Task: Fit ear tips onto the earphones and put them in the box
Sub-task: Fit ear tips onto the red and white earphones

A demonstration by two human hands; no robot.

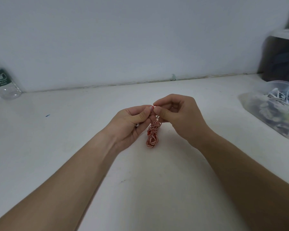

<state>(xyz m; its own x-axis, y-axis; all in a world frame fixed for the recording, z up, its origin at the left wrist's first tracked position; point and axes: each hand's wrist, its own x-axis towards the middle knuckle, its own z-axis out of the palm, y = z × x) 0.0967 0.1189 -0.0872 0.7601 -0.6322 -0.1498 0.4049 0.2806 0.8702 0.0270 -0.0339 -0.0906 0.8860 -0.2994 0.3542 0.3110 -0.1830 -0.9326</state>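
Observation:
Both hands meet above the middle of the white table. My left hand and my right hand pinch a small red and white earbud between their fingertips. From it hangs a coiled red and white earphone cable, whose lower loops reach down to the table. A small white piece, perhaps an ear tip, peeks out under the curled fingers of my left hand. The ear tip at the earbud is mostly hidden by the fingers.
A clear plastic box holding several tangled earphones stands at the right edge. A water bottle with a green label stands at the far left by the wall. A dark cabinet rises at the back right.

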